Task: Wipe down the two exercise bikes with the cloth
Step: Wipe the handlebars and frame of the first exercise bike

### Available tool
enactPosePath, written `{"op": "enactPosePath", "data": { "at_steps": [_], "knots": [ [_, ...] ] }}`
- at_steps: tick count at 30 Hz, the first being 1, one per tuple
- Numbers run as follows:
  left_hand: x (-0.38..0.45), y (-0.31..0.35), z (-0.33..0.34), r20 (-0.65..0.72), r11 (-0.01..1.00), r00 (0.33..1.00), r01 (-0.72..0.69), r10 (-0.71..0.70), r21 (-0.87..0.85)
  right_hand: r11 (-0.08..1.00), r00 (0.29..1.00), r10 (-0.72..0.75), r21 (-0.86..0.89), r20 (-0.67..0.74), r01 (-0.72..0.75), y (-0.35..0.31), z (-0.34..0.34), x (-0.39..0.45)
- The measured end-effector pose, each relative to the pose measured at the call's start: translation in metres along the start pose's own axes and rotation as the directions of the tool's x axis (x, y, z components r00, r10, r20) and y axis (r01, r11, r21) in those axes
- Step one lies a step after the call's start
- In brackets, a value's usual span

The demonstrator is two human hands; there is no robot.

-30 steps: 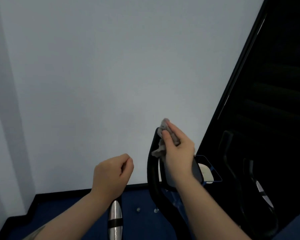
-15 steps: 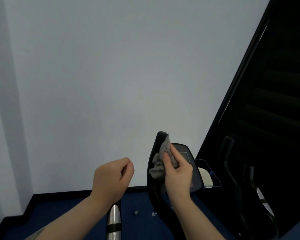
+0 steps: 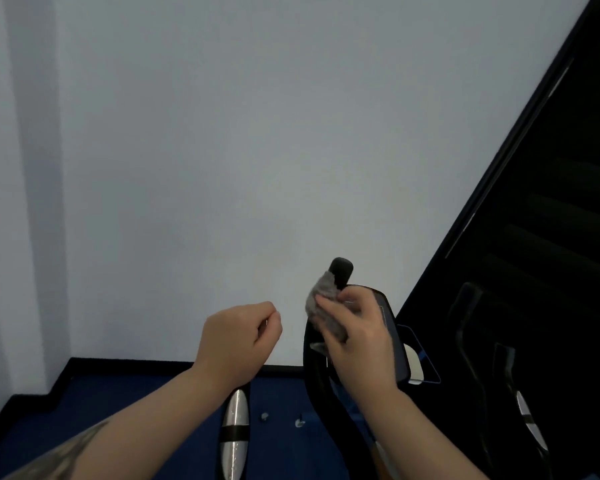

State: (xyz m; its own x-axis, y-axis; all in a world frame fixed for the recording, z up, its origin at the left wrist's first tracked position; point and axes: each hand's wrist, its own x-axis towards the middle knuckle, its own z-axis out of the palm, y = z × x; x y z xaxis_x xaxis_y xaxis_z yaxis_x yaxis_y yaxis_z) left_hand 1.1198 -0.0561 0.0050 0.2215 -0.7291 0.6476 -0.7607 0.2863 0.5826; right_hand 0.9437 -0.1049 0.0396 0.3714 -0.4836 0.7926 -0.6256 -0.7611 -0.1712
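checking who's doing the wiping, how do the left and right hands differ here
The right hand grips the grey cloth against the black handlebar; the left hand is curled and holds nothing. The right hand touches the bike, while the left hand hangs in the air beside it, touching nothing. Both are bare and raised to about the same height.

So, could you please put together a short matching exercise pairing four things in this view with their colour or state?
Things:
1. cloth
2. left hand
3. floor
4. handlebar tip

Colour or state:
a. dark blue
b. black, poking up above the cloth
c. grey, bunched in the right hand
d. fingers curled, holding nothing

Pairs: 1-c, 2-d, 3-a, 4-b
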Motion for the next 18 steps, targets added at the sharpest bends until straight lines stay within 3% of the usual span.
{"op": "enactPosePath", "data": {
  "at_steps": [4,6,9,12,15,18],
  "knots": [
    [0.001,-0.001,0.002,-0.018,1.000,1.000,0.003,-0.003,-0.021,0.998,0.996,-0.045,-0.041,-0.080,0.042,0.003,-0.012,0.043],
    [0.002,-0.001,0.002,-0.012,1.000,1.000,-0.006,0.006,-0.023,0.989,0.997,-0.075,-0.125,0.034,0.079,0.003,-0.009,0.039],
    [0.001,-0.001,0.001,-0.011,1.000,1.000,-0.018,0.018,-0.005,0.948,0.951,-0.202,-0.197,0.235,0.250,0.001,-0.004,0.005],
    [0.001,-0.002,0.002,-0.012,1.000,1.000,-0.006,0.005,-0.016,0.953,0.952,-0.231,-0.152,0.199,0.263,-0.003,-0.012,0.025],
    [0.001,-0.003,0.002,-0.024,1.000,1.000,-0.009,0.009,-0.024,0.967,0.985,-0.171,-0.189,0.013,0.170,-0.007,-0.015,0.058],
    [0.000,-0.003,0.001,-0.010,1.000,1.000,-0.006,0.006,-0.017,0.951,0.984,-0.175,-0.253,0.038,0.179,0.000,-0.013,0.054]
  ]
}}
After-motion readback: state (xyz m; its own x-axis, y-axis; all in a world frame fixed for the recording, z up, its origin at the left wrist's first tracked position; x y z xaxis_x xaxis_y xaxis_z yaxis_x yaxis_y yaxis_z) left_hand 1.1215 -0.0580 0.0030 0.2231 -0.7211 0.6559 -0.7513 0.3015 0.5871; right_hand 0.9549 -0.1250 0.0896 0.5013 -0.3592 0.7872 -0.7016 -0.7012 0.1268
